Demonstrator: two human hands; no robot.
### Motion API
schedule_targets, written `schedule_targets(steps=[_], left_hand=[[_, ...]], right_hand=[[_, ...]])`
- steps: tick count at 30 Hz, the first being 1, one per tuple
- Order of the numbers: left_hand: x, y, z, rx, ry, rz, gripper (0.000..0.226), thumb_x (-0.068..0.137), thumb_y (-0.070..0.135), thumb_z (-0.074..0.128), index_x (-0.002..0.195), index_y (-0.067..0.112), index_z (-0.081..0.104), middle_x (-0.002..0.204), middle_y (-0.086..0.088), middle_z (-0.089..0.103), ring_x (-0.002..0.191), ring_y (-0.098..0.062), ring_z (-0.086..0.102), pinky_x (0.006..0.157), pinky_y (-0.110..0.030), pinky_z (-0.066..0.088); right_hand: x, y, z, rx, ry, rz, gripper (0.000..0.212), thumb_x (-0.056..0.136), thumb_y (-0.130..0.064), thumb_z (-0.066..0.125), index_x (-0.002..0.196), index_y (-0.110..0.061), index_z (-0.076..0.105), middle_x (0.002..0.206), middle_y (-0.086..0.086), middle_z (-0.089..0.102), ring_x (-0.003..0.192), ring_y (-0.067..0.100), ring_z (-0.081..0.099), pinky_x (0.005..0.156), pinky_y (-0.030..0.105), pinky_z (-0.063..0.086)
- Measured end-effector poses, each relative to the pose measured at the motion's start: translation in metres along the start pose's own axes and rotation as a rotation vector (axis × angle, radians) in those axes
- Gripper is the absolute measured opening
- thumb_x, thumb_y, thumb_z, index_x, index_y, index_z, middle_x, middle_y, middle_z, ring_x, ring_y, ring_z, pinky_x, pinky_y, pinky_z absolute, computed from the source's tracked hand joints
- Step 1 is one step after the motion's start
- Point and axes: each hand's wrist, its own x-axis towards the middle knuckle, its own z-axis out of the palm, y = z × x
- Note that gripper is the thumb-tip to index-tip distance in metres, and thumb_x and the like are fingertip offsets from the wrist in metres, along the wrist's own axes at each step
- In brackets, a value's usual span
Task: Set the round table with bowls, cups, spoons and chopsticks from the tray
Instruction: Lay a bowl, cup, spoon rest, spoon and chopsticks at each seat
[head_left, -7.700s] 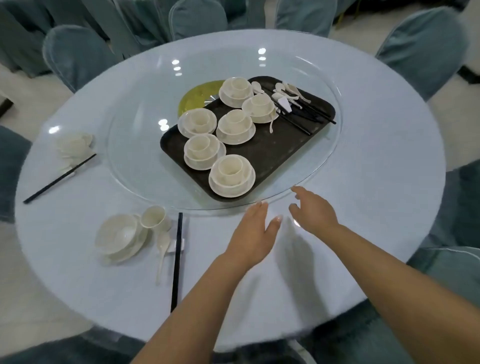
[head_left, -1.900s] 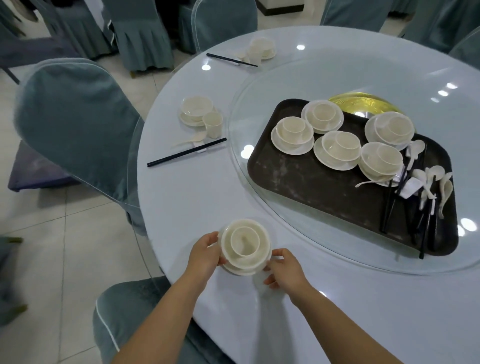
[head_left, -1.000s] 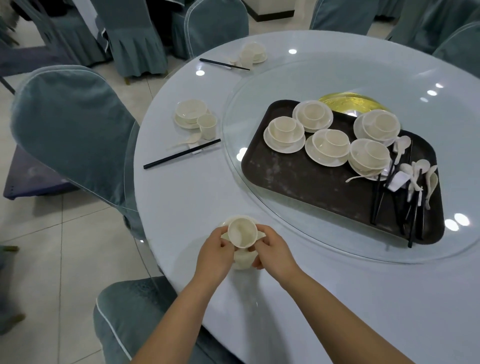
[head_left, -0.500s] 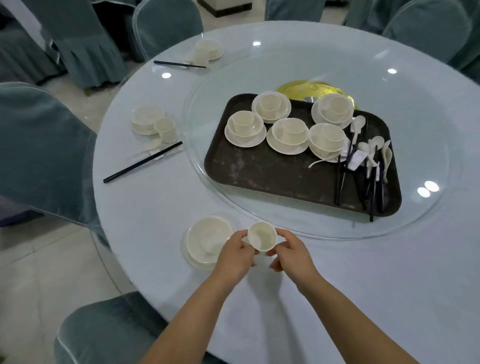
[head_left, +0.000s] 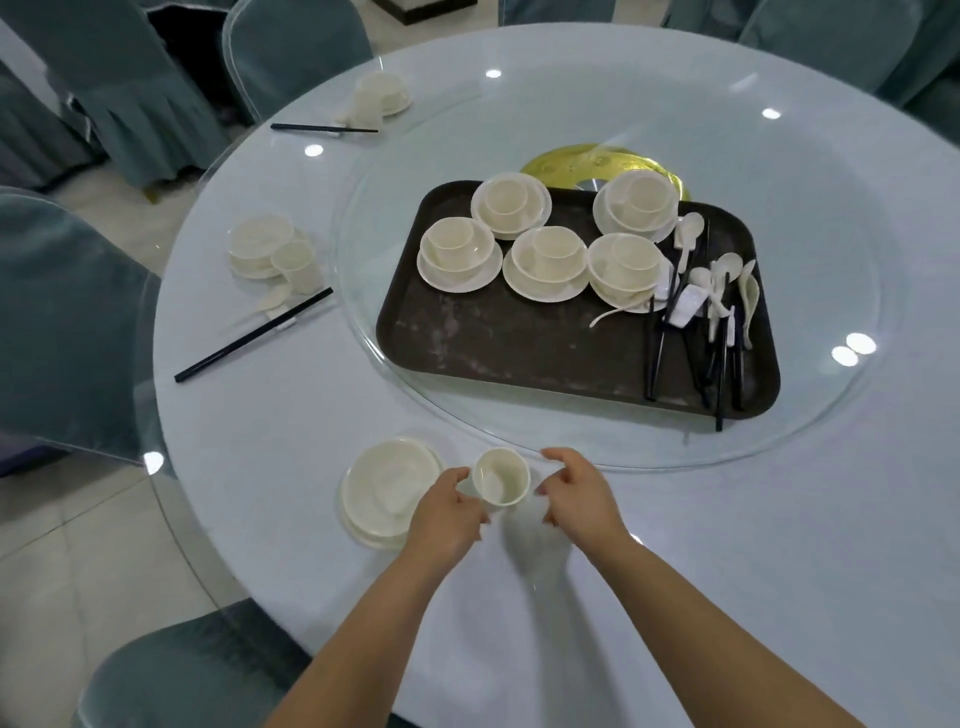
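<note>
A cream cup (head_left: 501, 477) is just right of an empty cream bowl on its saucer (head_left: 387, 491), near the table's front edge. My left hand (head_left: 447, 514) grips the cup's left side with thumb and fingers. My right hand (head_left: 576, 493) is a small gap to the cup's right, fingers loosely curved and holding nothing. The dark tray (head_left: 519, 353) on the glass turntable carries several bowl-and-cup sets (head_left: 548, 260). White spoons (head_left: 719, 283) and black chopsticks (head_left: 691, 364) lie at its right end.
Two laid places are on the left: one set (head_left: 270, 254) with chopsticks (head_left: 254, 335), another (head_left: 382, 96) farther back. The glass turntable's rim (head_left: 519, 452) runs just beyond my hands. Blue-covered chairs (head_left: 67, 322) ring the white round table (head_left: 779, 545).
Both hands lifted the cup out of the bowl and moved it to the bowl's right. My right hand has since come off the cup.
</note>
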Motion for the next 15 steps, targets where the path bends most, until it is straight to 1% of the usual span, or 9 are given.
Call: schedule_targets(steps=[1,3,4,5,7,9,12,15], left_hand=[[0.000,-0.001,-0.001,0.039,0.024,0.013,0.046,0.086,0.005,0.048,0.129,0.022,0.050,0.091,-0.003,0.067,0.073,-0.016,0.061,0.061,-0.020,0.046],[0.002,0.000,-0.006,0.136,0.113,0.050,0.048,0.089,0.006,0.044,0.134,0.022,0.048,0.103,-0.006,0.067,0.089,-0.022,0.061,0.076,-0.026,0.045],[0.003,0.002,-0.009,0.179,0.176,0.074,0.047,0.090,0.006,0.042,0.134,0.022,0.050,0.103,-0.005,0.066,0.091,-0.024,0.060,0.078,-0.029,0.045],[0.003,0.004,-0.012,0.218,0.248,0.104,0.045,0.091,0.007,0.041,0.132,0.023,0.052,0.097,-0.003,0.064,0.088,-0.024,0.059,0.078,-0.031,0.045],[0.002,0.013,-0.017,0.275,0.372,0.170,0.039,0.092,0.010,0.041,0.126,0.023,0.056,0.088,0.003,0.059,0.082,-0.022,0.055,0.079,-0.033,0.045],[0.002,0.022,-0.019,0.282,0.416,0.209,0.034,0.094,0.015,0.042,0.122,0.023,0.058,0.085,0.004,0.059,0.082,-0.020,0.055,0.078,-0.033,0.044],[0.006,0.035,-0.018,0.301,0.401,0.241,0.031,0.095,0.018,0.042,0.120,0.024,0.059,0.096,0.006,0.063,0.087,-0.017,0.056,0.077,-0.029,0.041],[0.012,0.051,-0.011,0.350,0.371,0.284,0.028,0.096,0.020,0.045,0.120,0.023,0.060,0.109,0.004,0.066,0.089,-0.012,0.053,0.078,-0.026,0.041]], right_hand=[[0.005,0.001,-0.008,-0.035,0.092,-0.048,0.037,0.094,-0.007,0.044,0.125,-0.024,0.056,0.102,0.002,0.065,0.071,0.019,0.063,0.067,0.029,0.053],[0.016,0.003,-0.029,-0.145,0.260,-0.153,0.039,0.094,-0.008,0.045,0.129,-0.022,0.055,0.129,0.001,0.054,0.085,0.018,0.057,0.078,0.028,0.044],[0.023,0.002,-0.041,-0.219,0.316,-0.191,0.041,0.094,-0.008,0.046,0.133,-0.020,0.052,0.138,0.001,0.047,0.091,0.019,0.055,0.079,0.028,0.040],[0.031,0.002,-0.053,-0.288,0.345,-0.207,0.045,0.093,-0.008,0.047,0.137,-0.018,0.049,0.146,0.001,0.041,0.097,0.022,0.056,0.078,0.029,0.039],[0.044,0.002,-0.073,-0.393,0.330,-0.171,0.053,0.094,-0.008,0.047,0.146,-0.015,0.038,0.158,0.000,0.025,0.112,0.028,0.056,0.080,0.033,0.042],[0.054,0.006,-0.088,-0.449,0.277,-0.095,0.058,0.095,-0.011,0.047,0.151,-0.013,0.029,0.162,0.002,0.017,0.126,0.029,0.050,0.089,0.037,0.043],[0.059,0.011,-0.095,-0.480,0.214,-0.050,0.059,0.097,-0.014,0.047,0.152,-0.011,0.025,0.162,0.004,0.017,0.136,0.029,0.041,0.101,0.039,0.039],[0.057,0.016,-0.095,-0.496,0.193,-0.074,0.059,0.096,-0.014,0.047,0.152,-0.013,0.027,0.163,0.000,0.016,0.137,0.027,0.040,0.101,0.037,0.040]])
